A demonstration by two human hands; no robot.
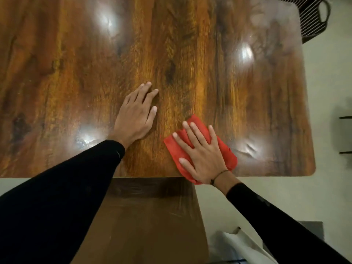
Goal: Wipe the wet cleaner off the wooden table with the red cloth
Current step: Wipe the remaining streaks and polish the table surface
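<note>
The wooden table (76,73) fills most of the view, dark and glossy with bright light patches. A hazy wet film (270,31) covers its far right part. The red cloth (174,149) lies flat near the table's front edge, right of centre, one corner hanging over the edge. My right hand (202,157) presses flat on top of the cloth with fingers spread. My left hand (136,116) rests palm down on the bare wood just left of the cloth, fingers slightly apart, holding nothing.
A brown bench or chair seat (144,221) stands below the front edge between my arms. A black ribbed chair (312,20) is at the top right past the table's corner. White paper or fabric (238,246) lies on the pale floor at lower right.
</note>
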